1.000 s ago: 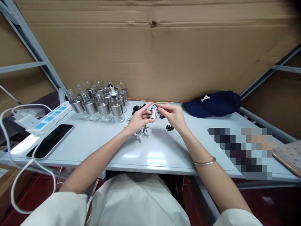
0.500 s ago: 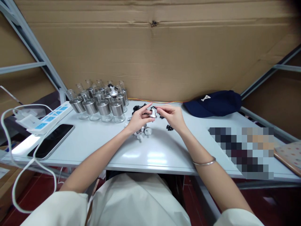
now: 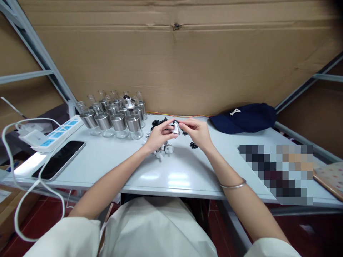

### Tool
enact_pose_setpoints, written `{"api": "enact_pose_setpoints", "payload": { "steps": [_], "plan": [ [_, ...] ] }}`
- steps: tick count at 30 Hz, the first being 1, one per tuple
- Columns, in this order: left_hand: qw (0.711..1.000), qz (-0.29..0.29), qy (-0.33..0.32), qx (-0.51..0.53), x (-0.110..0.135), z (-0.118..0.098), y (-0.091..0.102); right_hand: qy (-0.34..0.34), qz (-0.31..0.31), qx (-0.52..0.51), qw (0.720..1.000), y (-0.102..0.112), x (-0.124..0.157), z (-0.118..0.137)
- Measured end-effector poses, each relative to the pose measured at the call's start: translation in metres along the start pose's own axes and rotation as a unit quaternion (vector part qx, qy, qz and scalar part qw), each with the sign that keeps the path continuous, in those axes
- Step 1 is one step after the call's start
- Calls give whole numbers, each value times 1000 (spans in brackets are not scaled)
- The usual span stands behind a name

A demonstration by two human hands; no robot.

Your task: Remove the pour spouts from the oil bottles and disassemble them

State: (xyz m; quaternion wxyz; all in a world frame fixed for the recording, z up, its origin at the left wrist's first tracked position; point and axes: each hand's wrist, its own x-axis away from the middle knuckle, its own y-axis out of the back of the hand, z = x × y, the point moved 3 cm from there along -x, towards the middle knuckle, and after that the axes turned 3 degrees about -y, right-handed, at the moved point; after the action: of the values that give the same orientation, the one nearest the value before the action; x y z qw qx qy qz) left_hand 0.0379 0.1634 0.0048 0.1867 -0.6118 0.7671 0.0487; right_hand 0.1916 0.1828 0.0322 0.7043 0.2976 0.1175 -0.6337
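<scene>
Above the middle of the white table (image 3: 177, 178), my left hand (image 3: 158, 135) pinches a small white and silver spout cap (image 3: 175, 128). My right hand (image 3: 197, 131) meets it from the right, fingertips pinched at the cap's top on a tiny dark piece I cannot make out. Just below my left hand lie a few more white caps (image 3: 163, 150). Small black parts (image 3: 193, 145) are scattered on the table beside my right hand and behind both hands.
A cluster of glass bottles with silver collars (image 3: 115, 117) stands at the back left, one fitted with a spout. A power strip (image 3: 57, 132), a phone (image 3: 59, 159) and a white cable (image 3: 16, 200) lie at left. A navy cap (image 3: 242, 117) rests at back right. Cardboard walls the back.
My left index finger, raised a second ago, has come down onto the cap. Both hands stay together in the same spot.
</scene>
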Motion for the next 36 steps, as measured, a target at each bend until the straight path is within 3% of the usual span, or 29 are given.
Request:
{"api": "enact_pose_setpoints", "payload": {
  "steps": [12, 19, 30, 36],
  "plan": [
    [1000, -10, -14, -12, 0, -1, 0, -11, 26, -22, 999, 1, -1, 0],
    [998, -59, -15, -19, -1, 1, 6, 3, 104, -31, 994, -3, 1, 1],
    [999, -45, -7, -11, 0, 1, 2, -95, 116, -107, 983, -2, -1, -11],
    [998, -56, -3, -8, 1, 0, 1, -109, 122, -122, 979, -5, 1, -7]
  ]
}}
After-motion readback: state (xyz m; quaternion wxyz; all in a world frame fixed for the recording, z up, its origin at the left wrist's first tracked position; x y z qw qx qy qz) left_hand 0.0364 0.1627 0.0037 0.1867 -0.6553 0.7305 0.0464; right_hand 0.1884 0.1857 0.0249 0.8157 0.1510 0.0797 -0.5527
